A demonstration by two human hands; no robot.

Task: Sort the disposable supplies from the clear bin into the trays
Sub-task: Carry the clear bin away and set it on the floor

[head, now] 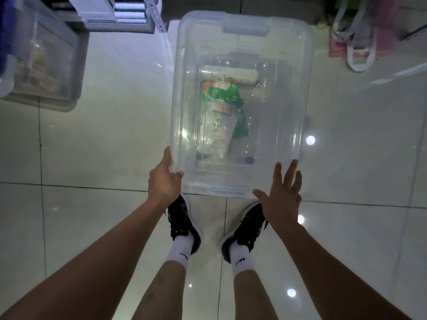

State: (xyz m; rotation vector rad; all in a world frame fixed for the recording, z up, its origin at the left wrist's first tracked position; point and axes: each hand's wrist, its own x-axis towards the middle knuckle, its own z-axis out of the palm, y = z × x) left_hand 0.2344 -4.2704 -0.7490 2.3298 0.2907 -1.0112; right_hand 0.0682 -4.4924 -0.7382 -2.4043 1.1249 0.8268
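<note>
While I stand over it, the clear bin (242, 105) sits lidded on the pale tiled floor (104, 146) in the centre of the frame, its grey latch (246, 30) at the far end toward the top. Through the lid I can see a clear packet with green and orange print (219, 125) lying lengthwise in the middle, and a pale roll-shaped pack (231, 75) lying across it at the upper end. My left hand (165, 179) grasps the bin's near left corner, thumb on the lid and fingers curled round the edge. My right hand (283, 195) is spread with straight fingers at the near right corner, holding nothing; whether it touches the plastic I cannot tell. Just below the bin are my black shoes (184, 218) and white socks (182, 250). In the upper left of the frame stands another translucent storage box (39, 58), and at the upper right a pink and grey bag (360, 35) rests on the floor.
</note>
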